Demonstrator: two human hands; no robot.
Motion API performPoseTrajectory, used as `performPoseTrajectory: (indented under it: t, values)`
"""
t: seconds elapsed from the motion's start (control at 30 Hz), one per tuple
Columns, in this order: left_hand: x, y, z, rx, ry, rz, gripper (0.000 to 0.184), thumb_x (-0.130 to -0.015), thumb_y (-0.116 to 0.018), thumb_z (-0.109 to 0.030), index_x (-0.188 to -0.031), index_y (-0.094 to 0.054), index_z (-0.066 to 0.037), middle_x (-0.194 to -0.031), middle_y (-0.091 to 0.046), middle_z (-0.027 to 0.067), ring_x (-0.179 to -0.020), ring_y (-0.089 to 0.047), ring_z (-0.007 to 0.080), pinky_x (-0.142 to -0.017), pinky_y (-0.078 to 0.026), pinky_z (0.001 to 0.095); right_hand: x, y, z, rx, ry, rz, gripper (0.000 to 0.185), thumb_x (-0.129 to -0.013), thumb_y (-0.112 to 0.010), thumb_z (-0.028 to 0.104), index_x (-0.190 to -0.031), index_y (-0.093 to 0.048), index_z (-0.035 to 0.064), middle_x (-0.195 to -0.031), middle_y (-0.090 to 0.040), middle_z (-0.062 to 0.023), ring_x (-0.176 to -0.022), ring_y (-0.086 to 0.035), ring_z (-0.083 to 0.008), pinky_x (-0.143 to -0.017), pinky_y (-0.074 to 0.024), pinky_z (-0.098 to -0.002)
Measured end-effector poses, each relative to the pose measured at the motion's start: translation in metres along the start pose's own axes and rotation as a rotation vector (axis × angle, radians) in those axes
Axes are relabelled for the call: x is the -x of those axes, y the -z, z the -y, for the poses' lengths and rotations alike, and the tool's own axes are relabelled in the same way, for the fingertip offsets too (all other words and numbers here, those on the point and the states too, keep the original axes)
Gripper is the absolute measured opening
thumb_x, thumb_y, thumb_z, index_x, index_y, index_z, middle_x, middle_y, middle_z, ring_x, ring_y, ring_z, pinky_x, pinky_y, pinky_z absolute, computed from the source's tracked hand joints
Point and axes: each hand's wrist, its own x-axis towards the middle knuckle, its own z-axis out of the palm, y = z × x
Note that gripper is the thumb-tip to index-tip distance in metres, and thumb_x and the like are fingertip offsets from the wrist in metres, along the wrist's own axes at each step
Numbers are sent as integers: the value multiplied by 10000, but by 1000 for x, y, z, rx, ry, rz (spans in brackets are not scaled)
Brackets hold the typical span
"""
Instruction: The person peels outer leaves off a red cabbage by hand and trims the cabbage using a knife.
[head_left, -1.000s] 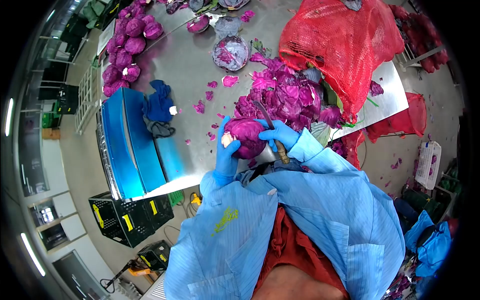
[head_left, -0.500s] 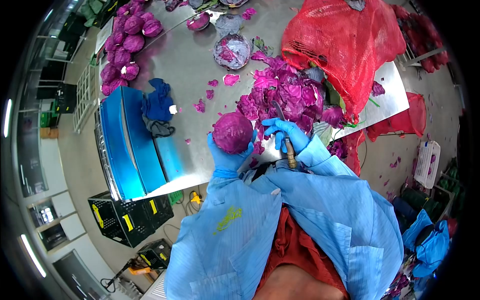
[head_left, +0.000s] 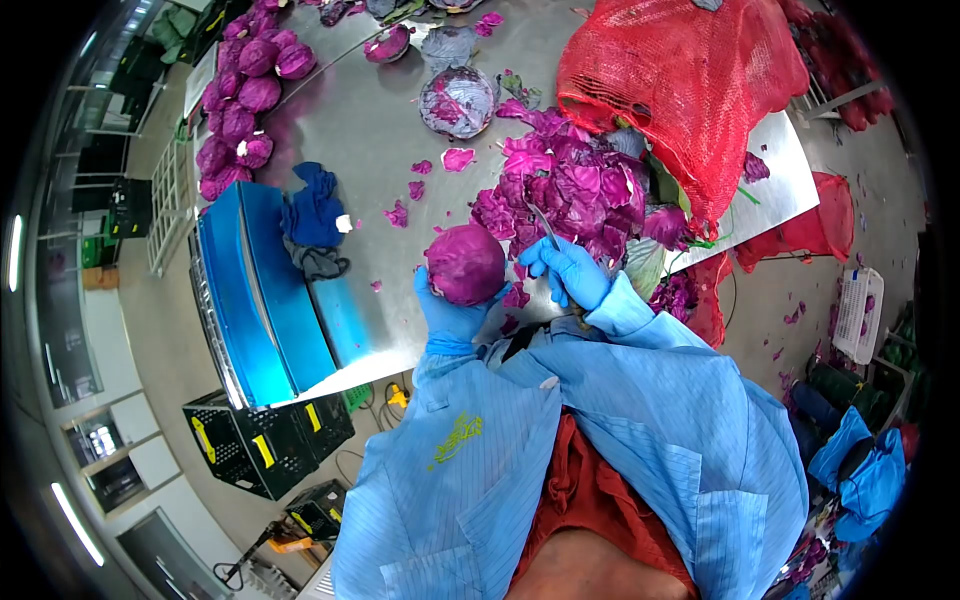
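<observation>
A round, peeled red cabbage rests in my left hand, gloved in blue, with the fingers curled around its lower side. My right hand, also gloved, is closed on a knife just right of the cabbage. The blade points up and away from me, while the handle is mostly hidden in the glove. Beyond the knife lies a heap of loose purple cabbage leaves on the metal table. An untrimmed cabbage with greyish outer leaves sits farther back.
Peeled cabbages are piled at the back left. A blue box stands at the left edge beside a dark blue cloth. The red mesh sack covers the right side. Black crates stand on the floor below left.
My right hand has turned the knife, so its handle is now mostly covered by the glove. The cabbage stays in my left hand. The view has shifted slightly.
</observation>
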Motion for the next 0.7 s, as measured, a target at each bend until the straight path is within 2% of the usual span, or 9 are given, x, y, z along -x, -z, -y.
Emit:
performPoseTrajectory:
  t: [0.07,0.17,0.2,0.27,0.3,0.33,0.43,0.53,0.7]
  values:
    - [-1,4,1,-93,-81,-4,700,-855,-510,-474,-1421,-349,-95,-1389,-437,165,-1252,-467,352,-974,-439,528,2,0,-2,116,29,-18,277,-994,-439,294,-1075,-570,64,-857,-592,-51,-553,-543,-133,-479,-440,-254]
    - [-29,46,10,-487,-392,-59,683,-851,-585,-352,-1432,-340,-89,-1386,-438,129,-1266,-457,325,-1026,-410,486,1,-4,-8,344,147,-90,271,-987,-472,308,-1048,-557,57,-844,-607,-86,-665,-596,-186,-588,-473,-304]
    - [-29,47,14,-503,-428,-92,755,-800,-680,-232,-1450,-329,-77,-1402,-425,107,-1297,-419,283,-1087,-344,411,-2,-8,-14,407,178,-121,285,-984,-477,320,-1044,-552,51,-840,-607,-100,-706,-608,-206,-630,-479,-324]
    - [-31,49,22,-878,-658,-112,789,-777,-713,-194,-1455,-328,-68,-1409,-421,103,-1312,-390,262,-1108,-295,387,-4,-11,-23,446,162,-125,299,-970,-500,316,-1050,-543,32,-842,-610,-159,-801,-639,-292,-740,-491,-383]
    - [-31,44,26,-1065,-772,-122,807,-766,-729,-175,-1458,-328,-64,-1413,-419,101,-1320,-376,252,-1118,-271,376,-3,-11,-22,501,205,-98,296,-968,-499,312,-1055,-547,34,-861,-617,-163,-816,-640,-309,-737,-493,-392]
    - [-29,41,29,-1032,-797,-85,862,-728,-770,-130,-1462,-324,-46,-1439,-394,101,-1338,-341,231,-1127,-226,351,-1,-11,-20,554,247,-68,293,-966,-498,308,-1060,-550,36,-880,-625,-167,-830,-641,-325,-734,-494,-401]
    - [-25,30,32,-1215,-832,-88,977,-657,-832,-161,-1480,-308,-112,-1323,-403,137,-1205,-418,297,-1070,-311,383,1,-12,-27,829,317,-78,287,-963,-481,315,-1070,-571,65,-952,-639,-164,-890,-631,-360,-728,-501,-431]
    - [-20,25,38,-1384,-823,-110,1036,-628,-865,-203,-1489,-294,-136,-1298,-375,138,-1190,-397,302,-1057,-313,402,2,-15,-27,942,336,-109,283,-961,-471,339,-1044,-582,92,-943,-642,-145,-845,-639,-357,-690,-505,-445]
    - [-21,28,42,-1379,-839,-104,1079,-612,-879,-344,-1488,-288,-132,-1346,-364,131,-1233,-376,295,-1083,-284,403,2,-17,-38,1050,238,-87,276,-961,-461,369,-993,-581,123,-883,-645,-140,-721,-643,-371,-600,-494,-489]
